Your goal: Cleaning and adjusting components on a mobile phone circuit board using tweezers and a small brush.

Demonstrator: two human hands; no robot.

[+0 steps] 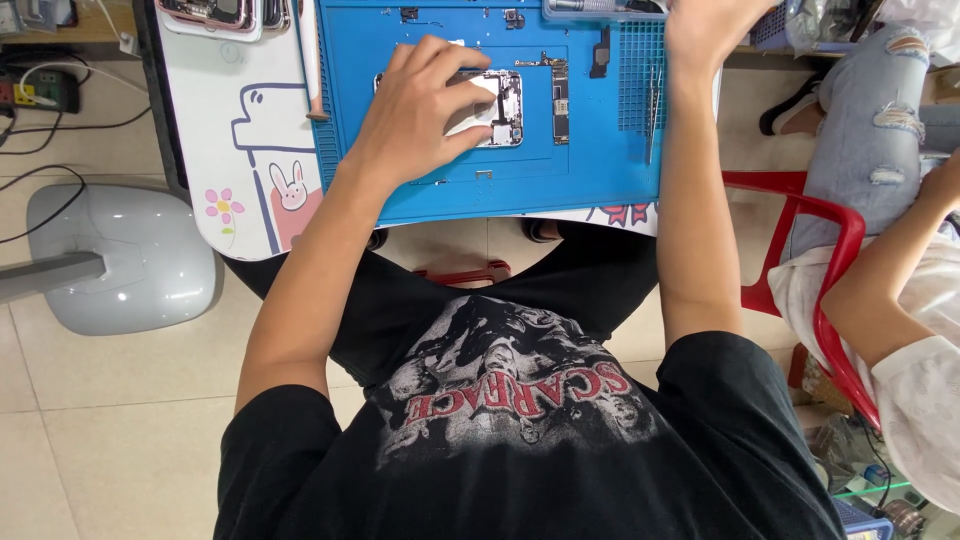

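An opened phone body lies on a blue work mat. My left hand rests on top of it, fingers spread over its left half, pressing it down. A narrow circuit board lies on the mat just right of the phone. My right hand reaches toward the far edge of the mat, near a grey tray; its fingers are cut off by the frame's top, so what it holds is hidden.
Tweezers lie on the mat's gridded right side. A white desk pad with cartoon drawings lies under the mat. Another person in a white top sits at right on a red chair. A grey stand base is on the floor at left.
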